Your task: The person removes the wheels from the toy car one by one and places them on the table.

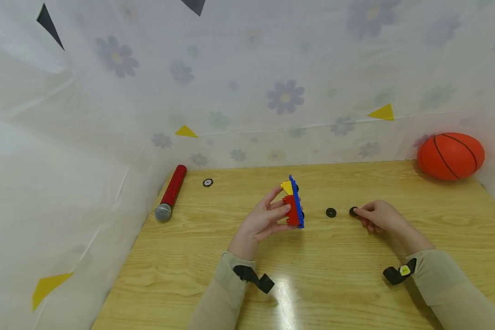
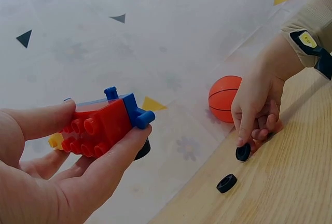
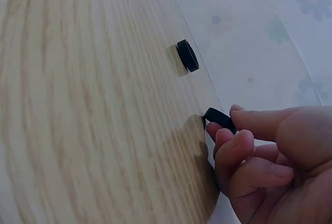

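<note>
My left hand (image 1: 261, 221) grips a toy brick car (image 1: 292, 210) above the table, thumb on one side and fingers on the other. The car has a blue base, a red studded block (image 2: 106, 123) and a yellow piece (image 1: 287, 187). Dark wheels show on its underside, and blue axle stubs stick out at one end in the left wrist view. Thumb and fingertips of my right hand (image 1: 382, 217) pinch a small black wheel (image 3: 220, 118), tilted close over the tabletop. A second black wheel (image 1: 331, 212) lies on the table between the two hands.
A red microphone (image 1: 174, 188) with a grey head lies at the table's left edge. Beside it is a small black-and-white disc (image 1: 208, 182). An orange ball (image 1: 451, 156) sits at the back right corner. A flower-patterned sheet (image 1: 247, 91) hangs behind the wooden table (image 1: 169, 275).
</note>
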